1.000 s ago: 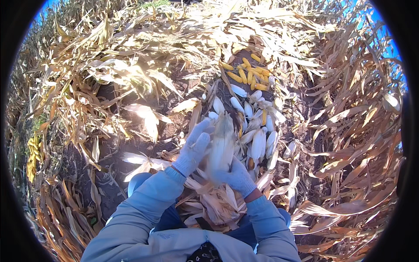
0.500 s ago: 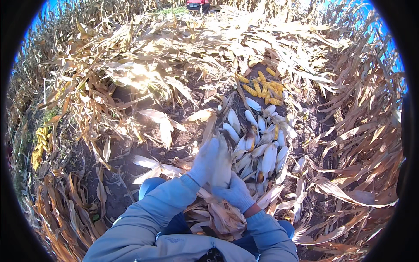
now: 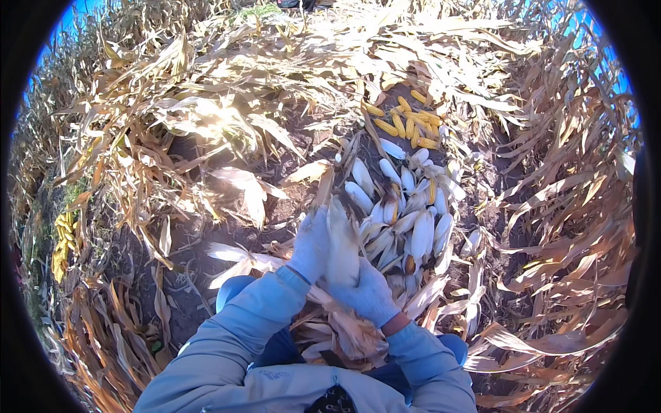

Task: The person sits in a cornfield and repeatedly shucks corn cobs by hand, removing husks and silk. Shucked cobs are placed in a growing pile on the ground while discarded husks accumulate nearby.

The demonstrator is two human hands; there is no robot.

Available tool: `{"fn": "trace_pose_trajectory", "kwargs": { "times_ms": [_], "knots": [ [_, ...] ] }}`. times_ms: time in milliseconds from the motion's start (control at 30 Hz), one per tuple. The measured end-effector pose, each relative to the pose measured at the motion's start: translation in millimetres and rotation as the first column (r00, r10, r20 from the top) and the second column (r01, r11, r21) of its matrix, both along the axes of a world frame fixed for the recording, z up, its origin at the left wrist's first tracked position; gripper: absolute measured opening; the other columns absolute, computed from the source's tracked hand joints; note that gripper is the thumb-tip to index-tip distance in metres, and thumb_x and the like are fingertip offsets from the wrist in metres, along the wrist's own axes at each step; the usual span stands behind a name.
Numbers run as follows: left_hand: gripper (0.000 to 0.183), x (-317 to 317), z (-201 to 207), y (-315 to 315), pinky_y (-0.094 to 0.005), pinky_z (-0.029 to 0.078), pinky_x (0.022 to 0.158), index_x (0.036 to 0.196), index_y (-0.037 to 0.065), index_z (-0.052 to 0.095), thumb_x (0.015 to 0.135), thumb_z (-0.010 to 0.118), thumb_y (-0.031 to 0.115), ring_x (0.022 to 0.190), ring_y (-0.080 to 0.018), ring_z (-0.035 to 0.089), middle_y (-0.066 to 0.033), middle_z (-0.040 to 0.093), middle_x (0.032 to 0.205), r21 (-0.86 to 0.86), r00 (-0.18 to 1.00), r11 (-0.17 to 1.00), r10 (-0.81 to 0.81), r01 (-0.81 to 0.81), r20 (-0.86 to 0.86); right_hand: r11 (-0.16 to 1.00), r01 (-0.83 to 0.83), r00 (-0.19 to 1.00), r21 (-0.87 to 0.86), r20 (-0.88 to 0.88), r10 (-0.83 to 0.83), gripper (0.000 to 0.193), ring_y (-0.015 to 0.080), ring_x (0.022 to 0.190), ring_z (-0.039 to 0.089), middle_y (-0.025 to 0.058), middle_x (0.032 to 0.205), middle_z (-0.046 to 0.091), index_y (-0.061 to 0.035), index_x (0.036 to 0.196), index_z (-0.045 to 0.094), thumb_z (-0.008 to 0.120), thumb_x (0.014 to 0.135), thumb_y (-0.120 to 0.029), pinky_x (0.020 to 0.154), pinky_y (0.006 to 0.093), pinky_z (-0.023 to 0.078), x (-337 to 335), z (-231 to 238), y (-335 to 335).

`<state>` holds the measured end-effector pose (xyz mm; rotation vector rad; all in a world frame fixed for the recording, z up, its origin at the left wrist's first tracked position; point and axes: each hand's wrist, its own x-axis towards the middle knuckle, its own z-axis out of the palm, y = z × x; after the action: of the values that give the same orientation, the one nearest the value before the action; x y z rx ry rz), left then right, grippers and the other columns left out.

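Note:
Between my gloved hands is an ear of corn (image 3: 343, 253) still in its pale husk, held nearly upright in front of my lap. My left hand (image 3: 310, 246) closes round its left side, near the upper part. Lower down, my right hand (image 3: 366, 296) grips its base end. The ear is slightly blurred, and some of my fingertips are hidden behind it. Just beyond and to the right lies a heap of husked-up ears (image 3: 422, 237), mostly white, a few showing yellow kernels.
Bare yellow corn cobs (image 3: 413, 127) lie piled beyond the heap. Another yellow pile (image 3: 63, 241) sits far left. Loose husks (image 3: 351, 337) gather by my knees. Dry stalks (image 3: 200, 117) cover the ground ahead, and standing corn (image 3: 585, 138) edges the right side.
My view has tipped down slightly, so the person at the far top is nearly out of sight. Both hands keep hold of the ear, which has shifted a little to the left.

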<state>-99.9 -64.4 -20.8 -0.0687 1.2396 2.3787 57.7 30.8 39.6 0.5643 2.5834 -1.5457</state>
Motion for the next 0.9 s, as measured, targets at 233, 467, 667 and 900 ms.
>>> {"fn": "trace_pose_trajectory", "kwargs": {
  "times_ms": [233, 467, 667, 900],
  "knots": [
    [0.039, -15, -20, -11, -0.0338, 0.054, 0.094, 0.134, 0.002, 0.060, 0.109, 0.054, 0.032, 0.106, -0.0215, 0.067, -0.0102, 0.071, 0.118, -0.180, 0.929, 0.979, -0.150, 0.092, -0.340, 0.999, -0.043, 0.999, -0.012, -0.002, 0.043, 0.081, 0.0376, 0.110, 0.070, 0.0239, 0.121, 0.071, 0.0011, 0.137, 0.058, 0.081, 0.077, -0.047, 0.095, 0.0426, 0.055, -5, -8, 5],
    [0.036, -13, -42, -4, -0.0393, 0.051, 0.104, 0.141, 0.002, 0.054, 0.108, 0.047, 0.016, 0.121, -0.0280, 0.064, -0.0134, 0.066, 0.132, -0.064, 0.877, 0.988, -0.157, 0.144, -0.455, 1.000, -0.009, 0.998, 0.017, -0.056, 0.010, 0.075, 0.0362, 0.108, 0.071, 0.0228, 0.117, 0.072, 0.0001, 0.134, 0.060, 0.082, 0.078, -0.045, 0.095, 0.0420, 0.055, 3, 2, 1],
    [0.029, -31, -70, -14, -0.0350, 0.052, 0.096, 0.132, 0.004, 0.059, 0.109, 0.046, 0.016, 0.110, -0.0239, 0.064, -0.0104, 0.066, 0.121, -0.102, 0.883, 0.991, -0.125, 0.087, -0.453, 0.996, 0.027, 0.994, 0.086, -0.107, -0.018, 0.073, 0.0347, 0.108, 0.071, 0.0215, 0.117, 0.071, -0.0017, 0.136, 0.059, 0.083, 0.079, -0.042, 0.094, 0.0423, 0.055, -1, -1, -6],
    [0.025, -9, 27, 14, -0.0334, 0.046, 0.059, 0.102, 0.007, 0.058, 0.112, 0.047, 0.028, 0.059, -0.0138, 0.044, 0.0038, 0.045, 0.068, 0.231, 0.967, 0.972, -0.020, -0.041, 0.254, 0.654, 0.019, 0.981, -0.757, -0.111, -0.158, 0.079, 0.0230, 0.128, 0.059, 0.0135, 0.143, 0.057, 0.0038, 0.155, 0.036, 0.079, 0.092, -0.017, 0.107, 0.0376, 0.050, -10, -64, 1]
  ]
}}
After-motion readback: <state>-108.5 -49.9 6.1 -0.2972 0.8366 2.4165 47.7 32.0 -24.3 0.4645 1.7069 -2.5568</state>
